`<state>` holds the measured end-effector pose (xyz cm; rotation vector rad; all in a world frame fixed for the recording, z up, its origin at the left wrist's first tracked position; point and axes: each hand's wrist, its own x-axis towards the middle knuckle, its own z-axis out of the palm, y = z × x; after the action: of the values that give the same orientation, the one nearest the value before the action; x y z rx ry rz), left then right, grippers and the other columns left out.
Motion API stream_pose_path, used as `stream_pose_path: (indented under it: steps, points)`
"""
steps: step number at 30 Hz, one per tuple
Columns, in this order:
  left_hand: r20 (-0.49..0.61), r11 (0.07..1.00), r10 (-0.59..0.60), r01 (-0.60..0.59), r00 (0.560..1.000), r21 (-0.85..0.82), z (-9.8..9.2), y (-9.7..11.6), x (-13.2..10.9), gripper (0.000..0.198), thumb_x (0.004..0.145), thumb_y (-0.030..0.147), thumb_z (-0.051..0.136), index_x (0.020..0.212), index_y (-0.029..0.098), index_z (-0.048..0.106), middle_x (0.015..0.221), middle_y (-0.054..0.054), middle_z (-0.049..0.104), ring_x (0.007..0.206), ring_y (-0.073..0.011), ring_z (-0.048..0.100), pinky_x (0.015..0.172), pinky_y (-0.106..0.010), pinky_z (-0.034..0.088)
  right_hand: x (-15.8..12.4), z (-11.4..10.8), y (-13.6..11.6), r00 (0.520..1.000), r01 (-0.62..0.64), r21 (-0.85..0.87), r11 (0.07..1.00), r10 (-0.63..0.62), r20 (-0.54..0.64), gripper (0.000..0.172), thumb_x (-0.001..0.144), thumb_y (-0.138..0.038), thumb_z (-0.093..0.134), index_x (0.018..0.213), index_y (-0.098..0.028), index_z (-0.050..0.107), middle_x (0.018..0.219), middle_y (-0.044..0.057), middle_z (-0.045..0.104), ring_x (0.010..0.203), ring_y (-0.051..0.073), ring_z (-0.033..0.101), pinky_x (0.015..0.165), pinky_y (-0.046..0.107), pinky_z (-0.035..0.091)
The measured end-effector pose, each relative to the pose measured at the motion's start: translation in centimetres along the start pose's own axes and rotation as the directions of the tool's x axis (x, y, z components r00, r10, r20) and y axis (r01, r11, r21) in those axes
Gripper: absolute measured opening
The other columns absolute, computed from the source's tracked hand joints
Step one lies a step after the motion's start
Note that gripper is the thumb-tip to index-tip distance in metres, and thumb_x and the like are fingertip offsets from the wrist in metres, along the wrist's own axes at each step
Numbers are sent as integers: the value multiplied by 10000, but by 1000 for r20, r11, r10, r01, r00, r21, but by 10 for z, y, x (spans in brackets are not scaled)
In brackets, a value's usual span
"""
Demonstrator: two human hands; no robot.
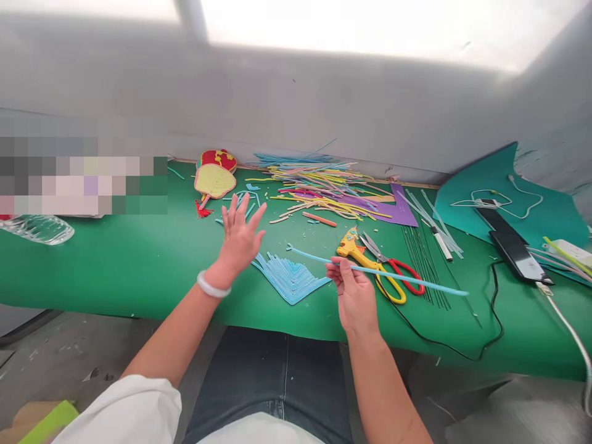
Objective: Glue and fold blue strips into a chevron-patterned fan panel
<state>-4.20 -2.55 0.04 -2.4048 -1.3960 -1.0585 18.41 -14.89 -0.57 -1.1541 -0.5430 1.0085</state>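
Observation:
My right hand (354, 290) is closed in a pinch on a long light-blue stick (416, 281), which slants across the scissors and glue gun. With fingers spread and nothing in them, my left hand (241, 237) is over the green tabletop, above and left of the blue V-shaped piece (292, 280). That piece lies flat between my hands and is made of nested blue strips. Just right of it are a yellow glue gun (354, 248) and scissors (377, 250) with red handles; yellow handle loops lie beside them.
Behind lies a pile of coloured sticks (319, 179) by purple sheets (404, 206). A yellow fan-shaped piece (215, 180) is at back left. Thin green wires (423, 265), a white marker (443, 243), a black cable (432, 341) and a power bank (520, 258) are on the right.

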Motion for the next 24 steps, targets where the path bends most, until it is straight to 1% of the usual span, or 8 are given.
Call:
stream_pose_path:
  steps: [3,8,11,14,17,19,21,24]
  points:
    - [-146,984,110,-128,983,-120,-18,42,-42,459,927,159,609,1366,260,524,1437,-123,537,1472,-289,337,1210,-602,245,-23,6,15,995,-95,18,995,95,15,449,710,-594,808,889,-184,765,840,47,752,817,168,676,805,324,530]
    - [-22,955,236,-236,972,-180,-31,79,-103,393,926,54,547,1268,240,601,1172,-83,689,1238,-245,574,1193,-629,251,-61,12,36,972,-197,-34,980,200,120,454,752,-604,770,897,-173,766,846,63,746,782,175,663,778,333,547]
    - [0,961,177,-173,984,-215,-35,73,-123,323,927,23,511,1147,215,648,844,-20,655,892,-166,646,1128,-556,386,-74,7,42,954,-222,-108,969,238,180,441,773,-598,753,881,-171,765,817,60,733,738,168,650,738,332,557]
    - [56,965,171,-155,984,-212,-42,57,-133,247,931,44,528,1058,212,657,828,-15,642,848,-164,639,1090,-539,419,-75,-7,41,948,-258,-120,959,275,161,450,760,-599,761,886,-166,743,805,60,729,689,161,649,699,329,572]
    - [80,978,146,-132,986,-163,-50,38,-140,244,934,59,528,1053,226,659,834,-13,647,848,-173,644,1090,-551,411,-68,-27,37,963,-262,-116,958,268,39,538,758,-586,765,1098,-180,665,808,47,732,680,181,673,664,347,591]
    - [111,985,138,-125,984,-115,-54,28,-143,246,940,73,528,1061,241,661,828,-6,648,817,-170,637,1088,-556,407,-64,-39,35,981,-183,-171,968,170,-89,585,773,-566,758,1205,-212,584,814,14,711,668,189,679,620,347,588]
    - [142,987,147,-135,979,-87,-56,23,-144,223,943,87,536,1046,239,663,829,-5,652,799,-168,635,1083,-549,410,-65,-46,38,978,-13,-356,934,-63,-201,478,824,-524,724,1177,-235,581,834,1,677,682,183,670,625,338,576]
    - [161,983,176,-164,971,-86,-57,25,-145,172,942,103,560,1017,223,656,828,-7,653,799,-167,637,1077,-542,412,-75,-43,48,892,332,-681,652,-451,3,172,930,-391,627,1009,-243,667,891,38,662,783,189,655,728,347,557]
